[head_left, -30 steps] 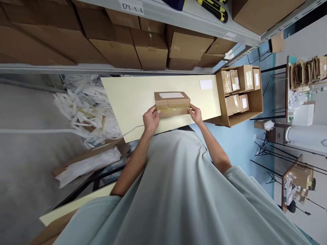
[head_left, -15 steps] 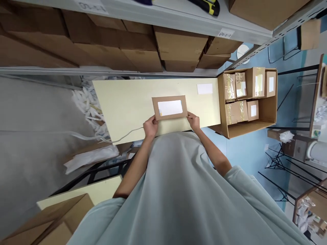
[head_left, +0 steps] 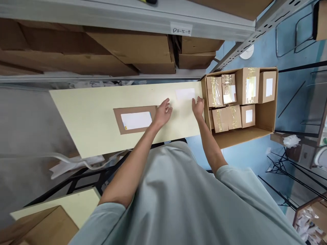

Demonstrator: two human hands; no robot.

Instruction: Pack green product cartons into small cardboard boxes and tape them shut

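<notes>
A flat brown cardboard mailer (head_left: 116,119) with a white label (head_left: 136,120) lies on the pale cream tabletop (head_left: 84,112). My left hand (head_left: 163,114) is over the tabletop at the mailer's right end, fingers slightly curled and apart, holding nothing; it hides part of that end. Farther right, a small white slip of paper (head_left: 185,94) lies flat near the back edge. My right hand (head_left: 198,107) is just by the slip's lower right corner, thumb and fingers apart, between the slip and the open carton.
An open carton (head_left: 240,139) holding several small taped boxes (head_left: 250,85) stands against the table's right end. Behind the table runs a metal shelf (head_left: 127,17) labelled D3-5-5, with brown boxes (head_left: 150,47) under it. Another brown box (head_left: 51,224) sits at lower left.
Both hands have let go of the mailer, which now lies flat on the tabletop. They have moved towards the white slip, and the camera view has shifted right.
</notes>
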